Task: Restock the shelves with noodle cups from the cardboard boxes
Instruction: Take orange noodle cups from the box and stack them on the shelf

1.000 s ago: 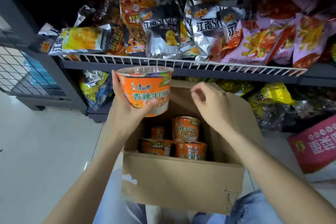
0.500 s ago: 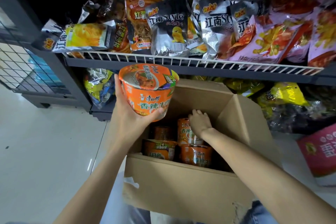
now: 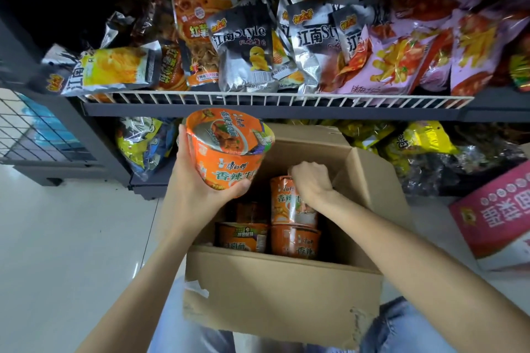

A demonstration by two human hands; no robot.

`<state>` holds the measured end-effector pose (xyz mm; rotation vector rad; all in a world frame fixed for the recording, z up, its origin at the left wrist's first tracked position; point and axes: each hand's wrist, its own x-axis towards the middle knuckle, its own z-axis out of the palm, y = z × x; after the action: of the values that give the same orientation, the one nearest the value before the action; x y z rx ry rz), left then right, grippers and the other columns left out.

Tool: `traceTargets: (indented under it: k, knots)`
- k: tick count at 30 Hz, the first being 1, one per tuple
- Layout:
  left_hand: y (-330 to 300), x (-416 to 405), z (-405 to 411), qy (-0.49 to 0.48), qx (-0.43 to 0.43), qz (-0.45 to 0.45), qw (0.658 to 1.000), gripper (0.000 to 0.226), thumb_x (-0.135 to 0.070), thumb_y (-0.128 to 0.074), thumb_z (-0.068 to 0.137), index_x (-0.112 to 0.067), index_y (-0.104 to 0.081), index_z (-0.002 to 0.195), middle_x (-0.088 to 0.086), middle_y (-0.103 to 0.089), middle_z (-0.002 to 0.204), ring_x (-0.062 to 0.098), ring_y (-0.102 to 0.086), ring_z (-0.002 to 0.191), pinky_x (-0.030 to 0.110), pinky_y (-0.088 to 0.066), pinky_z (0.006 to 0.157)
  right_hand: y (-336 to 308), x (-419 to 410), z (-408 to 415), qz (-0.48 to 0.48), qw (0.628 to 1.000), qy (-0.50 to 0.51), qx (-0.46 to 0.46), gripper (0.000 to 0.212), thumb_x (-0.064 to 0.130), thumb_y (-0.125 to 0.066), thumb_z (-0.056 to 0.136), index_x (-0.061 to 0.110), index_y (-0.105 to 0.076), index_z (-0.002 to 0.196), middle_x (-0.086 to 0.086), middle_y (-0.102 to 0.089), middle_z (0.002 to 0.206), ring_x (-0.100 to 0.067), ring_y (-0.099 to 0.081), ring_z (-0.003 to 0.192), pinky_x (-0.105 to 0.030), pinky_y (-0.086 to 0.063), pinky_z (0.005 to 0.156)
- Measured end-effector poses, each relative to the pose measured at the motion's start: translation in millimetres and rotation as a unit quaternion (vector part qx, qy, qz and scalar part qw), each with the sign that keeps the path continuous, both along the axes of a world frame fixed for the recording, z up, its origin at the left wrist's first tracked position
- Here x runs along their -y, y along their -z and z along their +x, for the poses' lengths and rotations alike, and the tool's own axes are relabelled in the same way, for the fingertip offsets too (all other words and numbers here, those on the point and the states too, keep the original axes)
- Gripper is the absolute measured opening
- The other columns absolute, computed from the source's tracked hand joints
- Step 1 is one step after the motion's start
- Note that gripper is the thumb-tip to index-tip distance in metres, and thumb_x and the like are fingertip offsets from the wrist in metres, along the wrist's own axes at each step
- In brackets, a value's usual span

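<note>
My left hand grips an orange noodle cup, tilted with its lid toward me, above the left side of an open cardboard box. Inside the box my right hand curls over the top of a second orange noodle cup, which stands higher than the other cups packed below it. The box rests against my knees in front of the shelf.
The wire-fronted shelf holds several snack bags crowded along its edge. More bags fill the lower shelf behind the box. A pink carton lies on the floor at right. White tiled floor spreads to the left.
My right hand went from the box's rear flap down into the box and closed on a cup, which has risen. The left hand tilted its cup so the lid faces me.
</note>
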<state>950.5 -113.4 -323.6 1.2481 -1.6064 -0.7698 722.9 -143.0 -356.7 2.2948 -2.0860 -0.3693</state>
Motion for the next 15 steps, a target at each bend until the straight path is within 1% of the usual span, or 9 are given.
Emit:
traceTargets:
  k: [2,4,6,7,9,10,12,13,15]
  knots:
    - [0.2,0.8,1.4,-0.010,-0.011,0.009,1.000,0.133,-0.065,-0.082,0.051,-0.049,0.013,0.143,-0.036,-0.030,0.137,0.003,-0.042,0.129,0.045,-0.043,0.103,-37.8,-13.3,-3.6,-0.046,0.999,-0.005,0.022,0.026,0.004,-0.046,0.094,0.016,-0.064,0.109,-0.009,-0.067,0.104,-0.032,-0.063,0.099,-0.033,-0.039,0.069]
    - [-1.5,2.4,1.4,-0.013,-0.028,0.010,0.999,0.133,-0.060,-0.084,0.053,-0.048,0.012,0.144,-0.020,-0.033,0.144,0.005,-0.043,0.129,0.046,-0.042,0.104,-78.7,-27.3,-12.4,-0.102,0.992,0.015,0.074,0.022,0.020,-0.045,0.098,0.023,-0.062,0.112,-0.008,-0.067,0.101,-0.032,-0.063,0.097,-0.032,-0.038,0.068]
    - [-4.2,6.2,1.3,-0.026,-0.059,-0.005,0.998,0.132,-0.055,-0.085,0.054,-0.044,0.009,0.146,-0.014,-0.030,0.147,0.005,-0.040,0.131,0.046,-0.039,0.106,-121.0,-40.7,-22.6,-0.168,0.974,0.043,0.145,0.024,0.032,-0.044,0.100,0.029,-0.064,0.112,-0.003,-0.069,0.101,-0.029,-0.063,0.097,-0.033,-0.042,0.072]
    - [-7.7,8.6,1.5,-0.036,-0.060,-0.014,0.997,0.132,-0.055,-0.085,0.054,-0.042,0.007,0.147,-0.015,-0.028,0.147,0.005,-0.039,0.132,0.046,-0.038,0.107,-142.2,-46.2,-27.7,-0.209,0.959,0.052,0.185,0.024,0.033,-0.045,0.099,0.029,-0.066,0.111,0.000,-0.070,0.102,-0.027,-0.063,0.096,-0.032,-0.042,0.072]
    - [-18.8,14.9,1.8,-0.054,-0.015,-0.035,0.998,0.130,-0.058,-0.082,0.051,-0.040,0.004,0.147,-0.016,-0.027,0.142,0.012,-0.036,0.132,0.048,-0.037,0.107,-179.0,-50.6,-35.2,-0.295,0.922,0.043,0.246,0.024,0.030,-0.048,0.098,0.026,-0.069,0.110,0.002,-0.072,0.099,-0.022,-0.065,0.091,-0.028,-0.040,0.068]
    - [-24.7,18.5,2.0,-0.062,0.022,-0.044,0.997,0.130,-0.059,-0.080,0.051,-0.039,0.003,0.148,-0.011,-0.029,0.141,0.018,-0.035,0.130,0.049,-0.036,0.106,-194.0,-49.2,-38.2,-0.330,0.906,0.037,0.262,0.024,0.030,-0.049,0.098,0.025,-0.070,0.109,0.002,-0.072,0.098,-0.021,-0.065,0.088,-0.028,-0.042,0.067]
    - [-38.2,23.7,0.4,-0.061,0.082,-0.048,0.994,0.130,-0.056,-0.082,0.052,-0.038,0.003,0.148,0.007,-0.033,0.140,0.027,-0.035,0.125,0.047,-0.036,0.102,-216.0,-40.6,-40.6,-0.385,0.882,0.033,0.269,0.023,0.030,-0.049,0.097,0.025,-0.070,0.107,0.000,-0.073,0.096,-0.022,-0.065,0.088,-0.029,-0.042,0.065]
    - [-45.0,25.3,-2.3,-0.051,0.100,-0.049,0.992,0.130,-0.056,-0.082,0.052,-0.039,0.004,0.148,0.012,-0.034,0.138,0.029,-0.036,0.123,0.046,-0.036,0.100,-224.9,-34.8,-40.1,-0.410,0.871,0.034,0.269,0.023,0.030,-0.049,0.097,0.026,-0.070,0.106,0.000,-0.073,0.095,-0.023,-0.065,0.088,-0.031,-0.043,0.066]
    - [-58.9,28.3,-11.3,-0.027,0.116,-0.068,0.991,0.128,-0.061,-0.077,0.051,-0.044,0.007,0.146,0.012,-0.034,0.138,0.028,-0.037,0.122,0.049,-0.038,0.100,-239.5,-24.3,-34.8,-0.462,0.840,0.029,0.284,0.024,0.029,-0.047,0.097,0.026,-0.069,0.104,0.002,-0.073,0.093,-0.021,-0.066,0.087,-0.035,-0.049,0.070]
